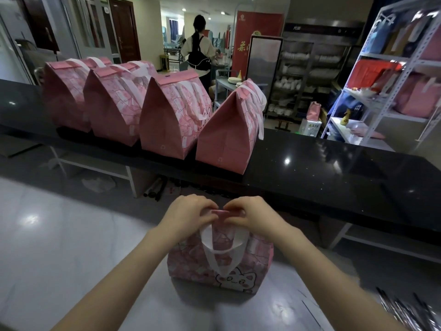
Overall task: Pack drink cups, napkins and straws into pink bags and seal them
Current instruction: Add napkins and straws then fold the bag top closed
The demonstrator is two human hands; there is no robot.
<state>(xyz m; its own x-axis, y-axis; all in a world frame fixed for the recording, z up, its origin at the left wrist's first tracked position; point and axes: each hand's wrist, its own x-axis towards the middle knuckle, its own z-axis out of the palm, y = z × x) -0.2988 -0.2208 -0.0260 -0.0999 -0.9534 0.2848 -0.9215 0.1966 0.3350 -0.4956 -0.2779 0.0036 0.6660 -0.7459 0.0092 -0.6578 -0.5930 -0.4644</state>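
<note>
Hands pinched together on folded top flap point(220, 213) of pink bag point(220, 266), left hand point(191, 215) and right hand point(250, 215) equally near, either side of flap's left-right crease; bag upright on pale tabletop point(71, 247), directly ahead.

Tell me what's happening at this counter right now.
A person is closing a pink bag that stands on the pale counter. The left hand and right hand both pinch its folded top flap, and its white handle hangs down the front. Four more pink bags already stand folded shut in a row on the black ledge behind. What is inside cannot be seen.
</note>
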